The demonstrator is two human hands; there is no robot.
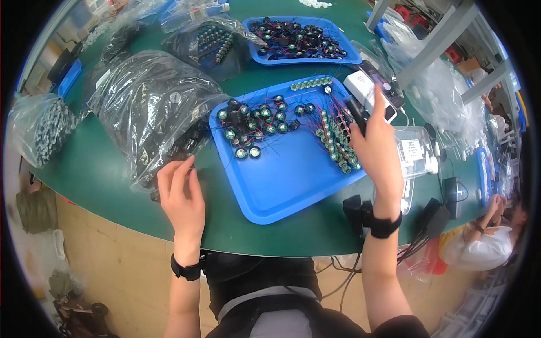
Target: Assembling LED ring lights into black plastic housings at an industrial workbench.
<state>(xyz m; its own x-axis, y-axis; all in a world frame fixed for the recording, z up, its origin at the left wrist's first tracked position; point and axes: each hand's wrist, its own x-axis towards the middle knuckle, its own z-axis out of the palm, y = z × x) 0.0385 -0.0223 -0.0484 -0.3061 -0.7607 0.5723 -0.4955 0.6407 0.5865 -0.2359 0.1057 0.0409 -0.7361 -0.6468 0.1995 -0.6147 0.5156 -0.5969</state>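
Right hand: my right grip (378, 149) appeared to pinch a slim black rod (355, 112) between thumb and fingers, index extended, by the right side of a shallow blue plastic tray (276, 191).
Slim black rod: I judged it light and stiff, best held along its middle.
Left hand: my left grip (183, 194) was loosely spread, fingertips just beside a large clear plastic bag (155, 84) of black parts; whether they touched, I could not tell.
Bag: it lay on the green worktop (96, 174), left of the tray; probably slippery and slack, best gathered by a thick fold.
Green-faced black round parts (255, 152): in the tray's far left portion, with thin wires; presumably light, fragile at the leads, to be lifted by their rims.
Narrow green strips (332, 141): at the tray's right, wired; likely brittle, to be taken by their long edges.
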